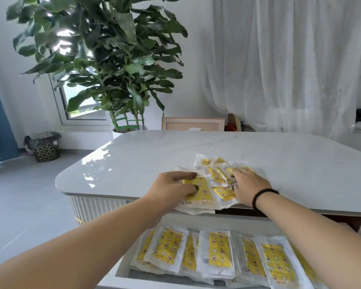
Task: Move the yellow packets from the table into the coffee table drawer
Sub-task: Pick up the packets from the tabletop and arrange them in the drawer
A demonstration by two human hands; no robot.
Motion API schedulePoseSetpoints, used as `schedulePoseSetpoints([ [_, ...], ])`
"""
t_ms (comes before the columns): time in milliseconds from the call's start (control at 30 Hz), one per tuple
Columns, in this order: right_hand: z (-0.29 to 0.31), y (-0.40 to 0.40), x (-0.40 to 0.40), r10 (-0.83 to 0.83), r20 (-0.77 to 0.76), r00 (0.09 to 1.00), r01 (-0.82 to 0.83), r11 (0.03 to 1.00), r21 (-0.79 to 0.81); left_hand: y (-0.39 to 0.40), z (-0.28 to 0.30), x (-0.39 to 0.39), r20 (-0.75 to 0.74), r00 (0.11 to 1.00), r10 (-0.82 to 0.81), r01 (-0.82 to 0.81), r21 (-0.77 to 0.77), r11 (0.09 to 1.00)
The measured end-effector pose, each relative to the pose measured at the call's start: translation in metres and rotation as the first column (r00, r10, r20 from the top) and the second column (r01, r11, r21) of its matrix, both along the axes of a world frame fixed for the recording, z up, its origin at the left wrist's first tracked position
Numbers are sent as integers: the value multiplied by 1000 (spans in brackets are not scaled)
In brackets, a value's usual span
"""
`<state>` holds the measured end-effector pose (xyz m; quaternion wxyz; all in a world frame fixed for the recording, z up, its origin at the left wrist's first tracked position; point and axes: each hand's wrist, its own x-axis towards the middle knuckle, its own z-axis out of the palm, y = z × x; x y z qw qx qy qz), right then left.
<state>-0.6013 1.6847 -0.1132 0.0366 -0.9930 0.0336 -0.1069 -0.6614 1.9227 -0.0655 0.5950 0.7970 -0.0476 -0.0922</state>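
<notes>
1. Yellow packets [218,180] in a loose, overlapping pile on the near edge of the white tabletop [196,147], a few hanging slightly over the edge above the drawer.
2. More yellow packets already in the open coffee table drawer [121,274], set in a row side by side, some on top of others, from left to right across the whole visible width.
3. Left hand [173,188] on the left part of the pile, fingers [186,176] curled over one big packet, thumb pressed on its yellow face; looks like a grip on that packet, probably to lift or drag it.
4. Right hand [248,185] flat on the right part of the pile, fingers spread and fairly straight, pressing on the packets, nothing pinched as far as visible. Dark bead bracelet [261,198] on this wrist.
5. Judged progress: well past the start, perhaps more than half, because the drawer looks quite full. Left to do: the remaining pile on the tabletop, several packets, exact count not possible to tell because of the overlap.
6. Further out: large green plant [104,59] behind the tabletop, white curtain [290,59] to the right, patterned bin [46,150] on the floor at left.
</notes>
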Motion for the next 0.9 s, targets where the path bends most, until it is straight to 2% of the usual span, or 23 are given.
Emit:
schedulePoseSetpoints([
  [100, 1, 1, 2, -71, 42, 997, 69, 997, 45, -2, -2, 2, -3, 1000, -20, 20, -4, 1000],
  [200, 4, 5, 8, -139, 63, 988, 138, 990, 18, -5, -2, 2, 1, 1000, -27, 27, -2, 1000],
  [300, 1, 8, 14, -95, -115, 989, 118, 971, 208, -9, 0, -2, 4, 999, -44, 44, -5, 999],
  [367, -1, 8, 18, -84, -189, 978, 132, 957, 258, -9, 2, -5, 7, 998, -58, 58, -17, 998],
  [467, -1, 7, 23, -129, -139, 982, 147, 981, 127, -7, 4, -8, 19, 997, -72, 72, -24, 997],
  [567, 5, 12, 25, -87, -109, 990, 85, 996, -21, 0, 5, -8, 28, 997, -66, 66, -3, 998],
  [733, 13, 22, 24, -44, -123, 991, 23, 986, -168, 15, 7, -6, 18, 999, -30, 30, -4, 1000],
  [833, 13, 24, 17, 41, -57, 998, -55, 961, -270, 20, 10, -7, 5, 1000, 3, -3, 2, 1000],
  [900, 15, 22, 12, 63, 15, 998, -57, 962, -267, 20, 13, -7, 4, 1000, 19, -19, 17, 1000],
])
